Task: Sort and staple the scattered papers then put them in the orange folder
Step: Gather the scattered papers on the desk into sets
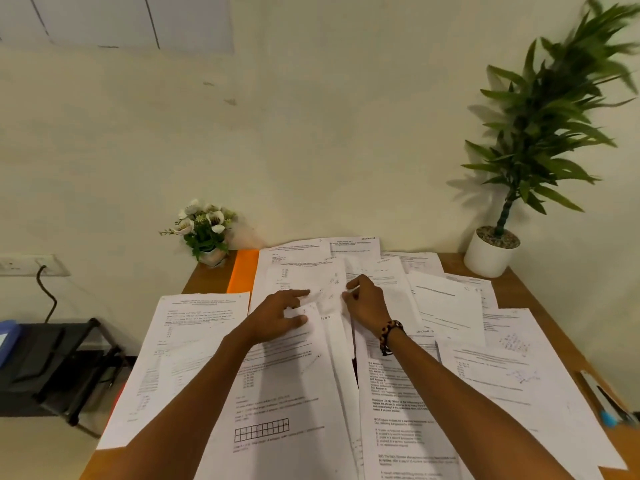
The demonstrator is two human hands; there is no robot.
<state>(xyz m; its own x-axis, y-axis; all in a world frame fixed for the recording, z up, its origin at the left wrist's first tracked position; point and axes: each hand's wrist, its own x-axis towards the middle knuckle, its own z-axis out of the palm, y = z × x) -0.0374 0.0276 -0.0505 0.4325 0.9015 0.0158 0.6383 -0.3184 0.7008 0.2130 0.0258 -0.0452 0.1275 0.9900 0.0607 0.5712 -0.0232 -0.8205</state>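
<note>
Several printed white papers [277, 386] lie scattered and overlapping across the wooden desk [540, 306]. The orange folder [243, 271] lies at the back left, mostly buried under sheets, with only a strip showing. My left hand [277, 317] rests flat on a middle sheet, fingers spread, index finger pointing right. My right hand [367, 303], with a beaded bracelet at the wrist, hovers just right of it with its fingers curled on the edge of a sheet [329, 292]. I see no stapler.
A small pot of white flowers [204, 230] stands at the desk's back left corner. A tall green plant in a white pot [491, 251] stands at the back right. Pens [606, 403] lie at the right edge. A black stand [59, 362] is left of the desk.
</note>
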